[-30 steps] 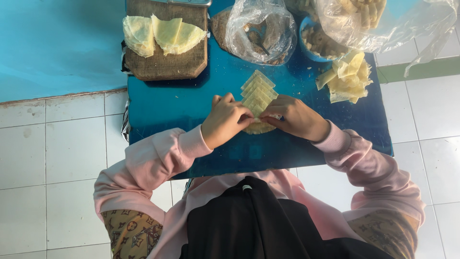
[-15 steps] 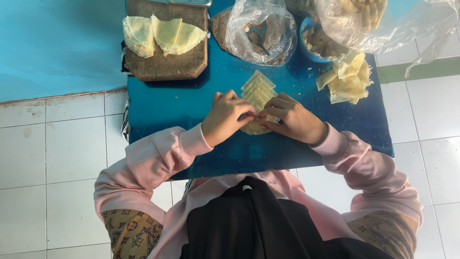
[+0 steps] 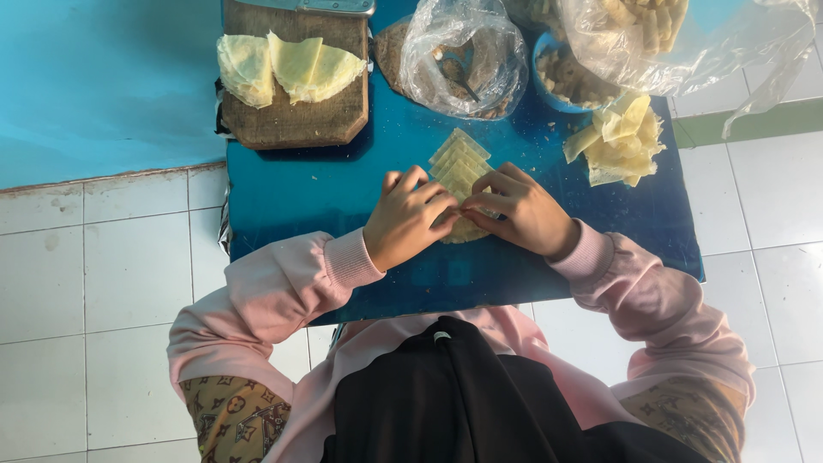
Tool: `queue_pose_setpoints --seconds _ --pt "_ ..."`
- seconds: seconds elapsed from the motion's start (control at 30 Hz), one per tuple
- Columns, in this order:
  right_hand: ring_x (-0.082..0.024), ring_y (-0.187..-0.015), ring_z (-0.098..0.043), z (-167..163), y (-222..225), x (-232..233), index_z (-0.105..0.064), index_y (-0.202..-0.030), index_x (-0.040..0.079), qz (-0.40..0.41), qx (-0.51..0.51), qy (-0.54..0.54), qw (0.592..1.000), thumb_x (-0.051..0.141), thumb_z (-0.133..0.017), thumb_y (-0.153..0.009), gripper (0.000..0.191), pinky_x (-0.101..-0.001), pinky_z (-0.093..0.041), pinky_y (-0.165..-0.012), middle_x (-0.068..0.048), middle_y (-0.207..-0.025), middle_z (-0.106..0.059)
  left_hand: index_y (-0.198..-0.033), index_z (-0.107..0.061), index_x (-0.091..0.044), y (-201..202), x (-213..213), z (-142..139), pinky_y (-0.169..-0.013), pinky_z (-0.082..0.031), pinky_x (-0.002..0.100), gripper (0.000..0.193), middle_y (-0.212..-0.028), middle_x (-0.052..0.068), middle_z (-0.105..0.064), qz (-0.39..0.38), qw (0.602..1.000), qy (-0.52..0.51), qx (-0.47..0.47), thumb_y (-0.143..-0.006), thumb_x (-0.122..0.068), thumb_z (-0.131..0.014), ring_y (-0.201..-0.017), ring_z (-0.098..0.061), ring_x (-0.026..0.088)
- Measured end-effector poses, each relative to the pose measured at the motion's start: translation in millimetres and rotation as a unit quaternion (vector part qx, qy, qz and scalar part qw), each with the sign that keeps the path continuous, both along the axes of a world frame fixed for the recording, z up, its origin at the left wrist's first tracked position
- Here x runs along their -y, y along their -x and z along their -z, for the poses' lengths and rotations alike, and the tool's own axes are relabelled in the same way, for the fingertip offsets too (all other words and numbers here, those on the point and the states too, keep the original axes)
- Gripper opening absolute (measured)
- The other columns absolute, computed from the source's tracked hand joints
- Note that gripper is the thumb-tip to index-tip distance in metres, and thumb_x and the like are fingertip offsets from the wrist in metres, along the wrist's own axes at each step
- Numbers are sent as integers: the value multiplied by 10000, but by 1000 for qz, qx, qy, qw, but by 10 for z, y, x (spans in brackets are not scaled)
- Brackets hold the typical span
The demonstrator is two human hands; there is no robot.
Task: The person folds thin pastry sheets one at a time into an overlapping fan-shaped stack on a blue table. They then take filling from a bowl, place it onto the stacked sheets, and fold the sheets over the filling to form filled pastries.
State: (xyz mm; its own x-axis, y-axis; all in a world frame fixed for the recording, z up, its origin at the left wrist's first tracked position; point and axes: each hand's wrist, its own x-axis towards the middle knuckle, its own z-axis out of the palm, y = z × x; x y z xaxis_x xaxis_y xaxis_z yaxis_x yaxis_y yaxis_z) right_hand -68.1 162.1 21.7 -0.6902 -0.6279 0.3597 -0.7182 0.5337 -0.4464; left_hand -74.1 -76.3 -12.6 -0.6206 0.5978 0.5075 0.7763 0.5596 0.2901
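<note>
— Several pale wrapper squares point(image 3: 459, 159) lie fanned in a row on the blue board point(image 3: 317, 201), and both of my hands are on the near end of that row. That is where the work stands.

— What are your fingers doing, exactly?

— On my left hand point(image 3: 408, 219) the fingers are curled together, tips pinching the near wrapper. On my right hand point(image 3: 523, 213) they are bent and drawn in, pressing on that same wrapper from the other side. Whether either hand is fully closed on it I cannot tell; my knuckles hide the fold.

— How much looks done?

— Little, as I judge it. I can pick out no finished piece anywhere on the board. The squares beyond my fingertips are flat and unfolded.

— And what is left?

— Plenty. At the far right of the board sits a loose heap of wrapper pieces point(image 3: 619, 141). At its far left corner a wooden chopping block point(image 3: 296, 120) carries folded rounds of thin yellow sheet point(image 3: 283, 64), not yet cut into squares, I would say.

— Anything else by the board?

— Along its far edge, a clear plastic bag point(image 3: 463, 56) with dark contents, a blue bowl point(image 3: 549, 81), and a second, larger plastic bag point(image 3: 686, 43). What they hold I cannot make out.
</note>
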Motion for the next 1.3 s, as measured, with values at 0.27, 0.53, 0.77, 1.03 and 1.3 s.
queue_pose_setpoints --seconds 0.27,0.53,0.77,1.03,1.3 --pt "-277 -975 -595 19 3 -8 -754 -1069 98 0 -12 -8 1000 128 -817 -848 232 -386 -533 -840 -78 -1060 -673 -954 -724 -201 1 11 37 -916 -330 403 153 -1012 -66 -669 -7 1000 -11 -15 -857 -281 -811 -1052 -552 188" --pt "-277 -1014 -591 61 5 -1 -754 -1087 145 12 -44 -9 999 136 -820 -841 256 -384 -536 -883 -52 -1114 -684 -990 -696 -184 40 53 -8 -899 -322 414 230 -1023 -53 -665 -14 1000 -7 27 -844 -313 -819 -1037 -553 195" --pt "-283 -1028 -595 107 2 -14 -760 -1148 125 34 -42 -9 998 167 -815 -843 314 -394 -540 -894 -75 -1124 -681 -972 -658 -189 -78 181 -192 -866 -319 420 311 -968 -45 -622 -14 997 40 58 -803 -379 -837 -1004 -539 205" --pt "-272 -994 -600 156 -5 21 -772 -1085 120 62 -33 21 997 186 -848 -828 276 -384 -537 -864 -65 -1070 -680 -940 -667 -188 -215 232 -244 -877 -338 413 267 -964 -52 -628 5 994 83 69 -817 -375 -812 -1005 -531 204" --pt "-262 -1019 -645 225 -22 -69 -754 -1033 90 101 37 100 989 142 -840 -845 213 -369 -541 -871 -75 -1073 -690 -913 -677 -151 -376 153 -205 -870 -377 391 193 -936 -12 -630 6 995 104 6 -826 -281 -790 -995 -567 203"
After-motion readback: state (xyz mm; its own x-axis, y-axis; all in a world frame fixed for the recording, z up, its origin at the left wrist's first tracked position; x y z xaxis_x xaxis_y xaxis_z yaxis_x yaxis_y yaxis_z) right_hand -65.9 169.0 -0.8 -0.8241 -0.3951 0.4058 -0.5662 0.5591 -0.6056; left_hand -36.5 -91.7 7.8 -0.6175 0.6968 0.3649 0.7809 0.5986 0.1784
